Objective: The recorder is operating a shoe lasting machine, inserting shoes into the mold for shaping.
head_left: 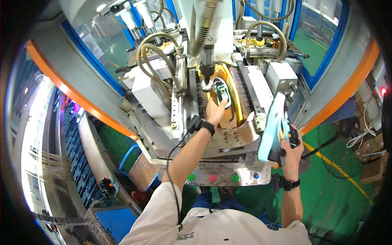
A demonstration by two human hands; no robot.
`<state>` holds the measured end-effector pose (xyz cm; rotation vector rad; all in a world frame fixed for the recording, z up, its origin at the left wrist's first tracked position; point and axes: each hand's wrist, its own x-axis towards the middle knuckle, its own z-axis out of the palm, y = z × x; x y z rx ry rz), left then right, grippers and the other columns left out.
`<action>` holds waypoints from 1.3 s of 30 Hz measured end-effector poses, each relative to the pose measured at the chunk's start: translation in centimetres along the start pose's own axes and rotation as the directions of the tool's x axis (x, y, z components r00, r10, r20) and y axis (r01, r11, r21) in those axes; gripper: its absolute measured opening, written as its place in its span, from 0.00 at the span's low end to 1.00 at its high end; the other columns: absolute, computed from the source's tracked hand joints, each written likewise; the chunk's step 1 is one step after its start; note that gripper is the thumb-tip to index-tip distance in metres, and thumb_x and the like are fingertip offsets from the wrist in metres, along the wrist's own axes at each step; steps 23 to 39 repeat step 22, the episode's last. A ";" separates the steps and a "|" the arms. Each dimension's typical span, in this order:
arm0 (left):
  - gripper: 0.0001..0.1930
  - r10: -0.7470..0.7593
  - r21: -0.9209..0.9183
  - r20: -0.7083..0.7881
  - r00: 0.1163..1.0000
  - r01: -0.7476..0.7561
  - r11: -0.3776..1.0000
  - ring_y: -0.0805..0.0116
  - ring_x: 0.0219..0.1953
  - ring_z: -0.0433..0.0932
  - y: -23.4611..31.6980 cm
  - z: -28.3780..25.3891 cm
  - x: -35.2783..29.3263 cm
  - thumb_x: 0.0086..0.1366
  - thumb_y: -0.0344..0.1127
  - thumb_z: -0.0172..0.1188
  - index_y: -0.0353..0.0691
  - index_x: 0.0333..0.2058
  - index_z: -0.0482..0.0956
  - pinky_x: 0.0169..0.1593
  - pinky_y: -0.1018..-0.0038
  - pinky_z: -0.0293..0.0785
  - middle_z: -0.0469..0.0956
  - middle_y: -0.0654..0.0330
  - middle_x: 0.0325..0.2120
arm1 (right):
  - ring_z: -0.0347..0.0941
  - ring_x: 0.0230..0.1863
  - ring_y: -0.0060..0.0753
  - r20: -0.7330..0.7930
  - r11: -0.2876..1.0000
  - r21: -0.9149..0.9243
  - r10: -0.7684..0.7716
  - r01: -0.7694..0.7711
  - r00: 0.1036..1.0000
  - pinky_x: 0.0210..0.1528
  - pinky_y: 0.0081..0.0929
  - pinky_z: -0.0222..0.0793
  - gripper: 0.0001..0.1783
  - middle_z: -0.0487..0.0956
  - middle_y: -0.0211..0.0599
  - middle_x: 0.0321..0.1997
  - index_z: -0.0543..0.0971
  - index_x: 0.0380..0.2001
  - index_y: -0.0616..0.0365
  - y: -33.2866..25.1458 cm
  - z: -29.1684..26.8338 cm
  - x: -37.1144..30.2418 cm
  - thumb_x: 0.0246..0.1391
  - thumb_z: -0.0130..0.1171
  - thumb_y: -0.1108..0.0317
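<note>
My left hand (215,111) reaches into the middle station of a machine and grips the near end of a shoe (221,89). That shoe lies between yellow-edged pads (237,98), close under a vertical metal rod (208,61). Its far end is partly hidden beside the rod's tip. Outside the machine's right front corner, my right hand (291,153) is closed round a second shoe (274,128), black with a thick pale-blue and white sole. This shoe is tilted with its sole toward the left, and my thumb lies on its dark upper.
Along the machine's front runs a metal panel (224,174) with coloured buttons. Hoses (153,53) and white blocks (151,96) flank the station. At left stands a conveyor (87,163) with another shoe (108,185) near it. A black fan (337,149) stands at right.
</note>
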<state>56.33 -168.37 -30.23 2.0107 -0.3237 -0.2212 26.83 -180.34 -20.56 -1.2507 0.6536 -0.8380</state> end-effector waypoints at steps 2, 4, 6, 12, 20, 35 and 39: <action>0.34 -0.074 0.067 -0.083 0.994 0.080 0.995 0.41 0.48 0.78 -1.5 3.3 4.7 0.53 0.49 0.68 0.24 0.47 0.70 0.52 0.58 0.72 0.78 0.34 0.41 | 0.72 0.44 0.23 -0.051 0.985 -0.169 -0.045 0.036 0.998 0.50 0.20 0.68 0.29 0.76 0.33 0.46 0.73 0.54 0.65 -1.6 -1.2 1.4 0.45 0.62 0.75; 0.41 -0.154 0.168 -0.076 0.985 0.165 0.972 0.39 0.55 0.72 -1.7 5.2 8.0 0.53 0.46 0.69 0.23 0.57 0.61 0.58 0.57 0.69 0.71 0.32 0.50 | 0.71 0.44 0.24 -0.083 0.962 -0.265 -0.094 0.069 0.992 0.51 0.22 0.68 0.29 0.75 0.33 0.46 0.72 0.54 0.66 -2.4 -1.6 3.0 0.45 0.62 0.71; 0.49 -0.243 0.229 -0.066 0.968 0.252 0.940 0.36 0.58 0.67 -2.5 5.9 9.8 0.53 0.41 0.68 0.24 0.64 0.48 0.61 0.53 0.65 0.64 0.32 0.58 | 0.71 0.45 0.24 -0.141 0.945 -0.319 -0.124 0.073 0.982 0.51 0.23 0.68 0.30 0.75 0.34 0.45 0.72 0.54 0.67 -3.2 -1.1 3.0 0.44 0.63 0.70; 0.21 -0.285 -0.097 -0.053 0.957 0.279 0.955 0.51 0.41 0.81 -1.0 -1.9 7.7 0.47 0.29 0.67 0.29 0.41 0.77 0.46 0.60 0.75 0.81 0.41 0.38 | 0.72 0.40 0.23 -0.044 0.881 -0.452 -0.180 0.142 0.983 0.46 0.22 0.70 0.29 0.77 0.33 0.42 0.73 0.52 0.66 -6.0 4.3 9.0 0.44 0.65 0.70; 0.27 -0.237 -0.668 0.369 0.899 0.434 0.605 0.68 0.51 0.76 4.2 -25.4 -13.3 0.58 0.24 0.65 0.31 0.57 0.69 0.55 0.71 0.71 0.76 0.59 0.49 | 0.78 0.49 0.48 0.322 0.383 -0.909 0.403 0.162 0.857 0.50 0.35 0.73 0.40 0.79 0.58 0.49 0.76 0.47 0.72 -2.7 28.3 18.2 0.32 0.73 0.54; 0.33 -0.221 -0.688 0.343 0.913 0.404 0.602 0.67 0.54 0.74 3.3 -27.9 -15.6 0.57 0.23 0.65 0.31 0.61 0.63 0.60 0.69 0.68 0.73 0.56 0.53 | 0.79 0.44 0.47 0.283 0.380 -0.906 0.220 0.185 0.934 0.47 0.35 0.75 0.35 0.81 0.54 0.42 0.78 0.43 0.71 4.1 31.2 18.2 0.34 0.73 0.54; 0.33 -0.221 -0.688 0.343 0.913 0.404 0.602 0.67 0.54 0.74 3.3 -27.9 -15.6 0.57 0.23 0.65 0.31 0.61 0.63 0.60 0.69 0.68 0.73 0.56 0.53 | 0.79 0.44 0.47 0.283 0.380 -0.906 0.220 0.185 0.934 0.47 0.35 0.75 0.35 0.81 0.54 0.42 0.78 0.43 0.71 4.1 31.2 18.2 0.34 0.73 0.54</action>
